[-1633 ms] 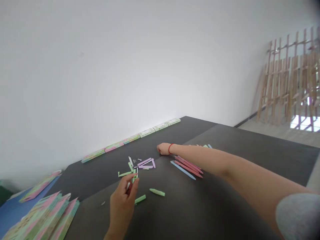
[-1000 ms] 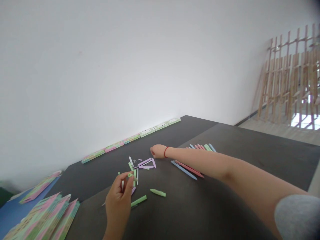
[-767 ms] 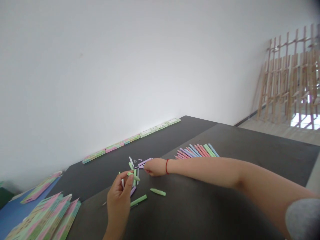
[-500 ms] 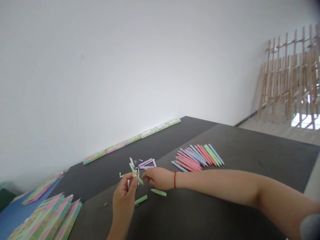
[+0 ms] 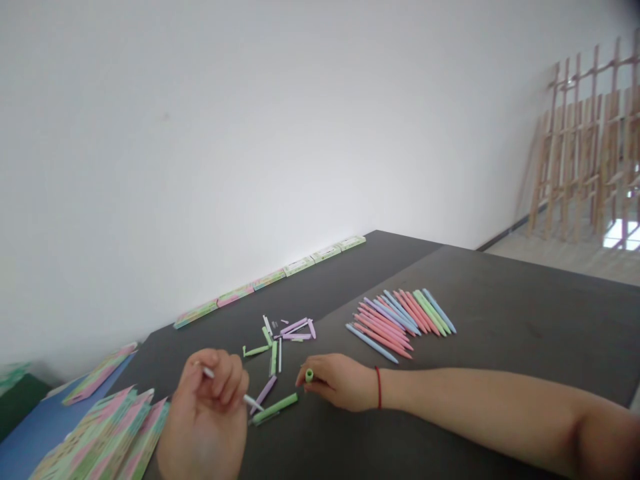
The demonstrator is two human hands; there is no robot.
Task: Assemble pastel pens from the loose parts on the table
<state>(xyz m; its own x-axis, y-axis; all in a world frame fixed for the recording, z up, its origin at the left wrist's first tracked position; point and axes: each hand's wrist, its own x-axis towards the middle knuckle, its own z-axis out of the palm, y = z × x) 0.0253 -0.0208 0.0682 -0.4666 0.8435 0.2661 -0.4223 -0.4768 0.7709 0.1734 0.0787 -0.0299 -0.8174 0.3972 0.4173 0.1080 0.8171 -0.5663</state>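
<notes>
My left hand [image 5: 207, 417] is curled near the table's front edge, its fingers closed on a thin white pen refill [image 5: 250, 400] that sticks out to the right. My right hand [image 5: 337, 385], with a red thread at the wrist, rests on the dark table [image 5: 500, 333] and pinches a short green pen piece [image 5: 309, 375]. A green pen barrel [image 5: 275, 409] and a purple piece [image 5: 264, 393] lie between the two hands. Loose green, purple and white pen parts [image 5: 283, 333] are scattered just beyond.
A fanned row of pink, blue, purple and green pens [image 5: 400, 317] lies to the right of the parts. Pastel packages [image 5: 100, 437] are piled at the lower left, more boxes [image 5: 270, 280] line the wall, and a wooden lattice [image 5: 585, 153] leans at far right.
My right hand pulled back from the far pens to the loose parts and picked up a green piece. My left hand drew nearer and lower with the white refill. The view shifted slightly.
</notes>
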